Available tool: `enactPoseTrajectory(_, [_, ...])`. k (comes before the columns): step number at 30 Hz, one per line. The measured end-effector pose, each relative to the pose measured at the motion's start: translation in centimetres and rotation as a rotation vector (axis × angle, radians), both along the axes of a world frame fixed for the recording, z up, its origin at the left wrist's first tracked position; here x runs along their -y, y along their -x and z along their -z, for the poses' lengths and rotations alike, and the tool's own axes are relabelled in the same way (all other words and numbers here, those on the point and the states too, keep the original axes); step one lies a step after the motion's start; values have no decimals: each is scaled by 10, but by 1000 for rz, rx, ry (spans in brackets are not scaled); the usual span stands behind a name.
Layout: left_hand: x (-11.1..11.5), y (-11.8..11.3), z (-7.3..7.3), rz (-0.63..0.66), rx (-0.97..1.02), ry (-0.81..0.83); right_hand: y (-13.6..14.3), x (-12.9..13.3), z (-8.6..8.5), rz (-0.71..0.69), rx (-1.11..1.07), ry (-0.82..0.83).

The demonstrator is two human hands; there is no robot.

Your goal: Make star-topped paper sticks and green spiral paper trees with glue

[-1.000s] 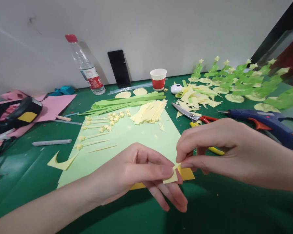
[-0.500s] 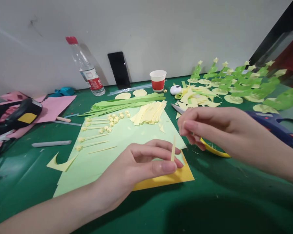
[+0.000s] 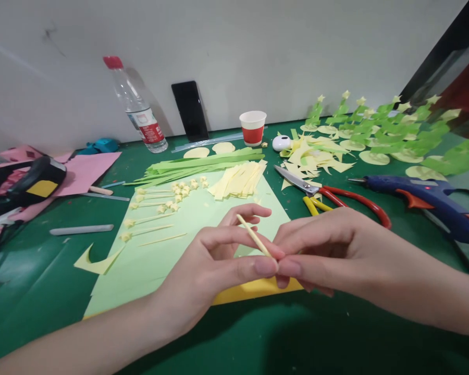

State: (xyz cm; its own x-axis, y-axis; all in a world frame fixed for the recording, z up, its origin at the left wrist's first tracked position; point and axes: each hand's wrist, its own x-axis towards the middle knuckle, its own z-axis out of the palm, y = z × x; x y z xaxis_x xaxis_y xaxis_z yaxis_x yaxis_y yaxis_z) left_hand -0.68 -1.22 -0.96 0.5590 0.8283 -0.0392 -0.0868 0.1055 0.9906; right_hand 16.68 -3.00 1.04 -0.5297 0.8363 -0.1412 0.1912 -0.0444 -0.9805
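A thin pale-yellow strip [image 3: 253, 234] is pinched between the thumb and forefinger of my left hand [image 3: 229, 260], its free end slanting up to the left. My right hand [image 3: 320, 250] meets it at the fingertips, thumb and forefinger closed on the strip's lower end, which the fingers hide. Both hands are over the near edge of a light green sheet [image 3: 148, 265], with yellow paper [image 3: 254, 290] under it. On the sheet lie small folded stars [image 3: 180, 192], stars on thin stems [image 3: 148, 219] and a stack of cream strips [image 3: 240, 178].
Scissors [image 3: 297, 179], pliers [image 3: 336, 195] and a blue glue gun [image 3: 410, 190] lie to the right. Behind are a bottle [image 3: 146, 125], phone [image 3: 189, 112], paper cup [image 3: 252, 128], paper scraps [image 3: 310, 153] and green paper plants [image 3: 386, 127]. A tape measure [image 3: 42, 179] sits left.
My right hand has moved left and down to my left fingertips, uncovering the scissors and pliers. The strip, upright before, now leans to the left.
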Motion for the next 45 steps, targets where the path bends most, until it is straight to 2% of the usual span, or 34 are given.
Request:
enactPoseTrajectory(4, [-5, 4, 1, 33, 3, -120, 1, -2, 0, -19, 18, 10])
enactPoseTrajectory(9, [-9, 7, -3, 26, -105, -320, -2, -1, 1, -23, 8, -4])
enactPoseTrajectory(14, [-4, 6, -4, 39, -149, -329, -1, 0, 1, -104, 49, 41])
enactPoseTrajectory(18, [-2, 6, -1, 3, -151, -333, 3, 1, 6, -86, 8, 67])
enactPoseTrajectory(23, [-7, 5, 2, 40, -58, -234, 3, 3, 9, -19, 57, -129])
enactPoseTrajectory(25, [-8, 5, 2, 54, -41, -243, 1, 3, 7, -12, 83, -141])
enactPoseTrajectory(32, [1, 4, -3, -17, -62, -335, 0, 6, -1, -34, 70, 27])
enactPoseTrajectory(38, [3, 5, -3, -141, -86, -457, 1, 11, -1, -19, 13, 237])
enactPoseTrajectory(41, [1, 6, 2, -137, -122, -495, -2, 11, 5, 32, -19, 247])
enactPoseTrajectory(45, [-4, 3, 16, -142, -213, -593, -8, 11, 22, 135, 24, 201])
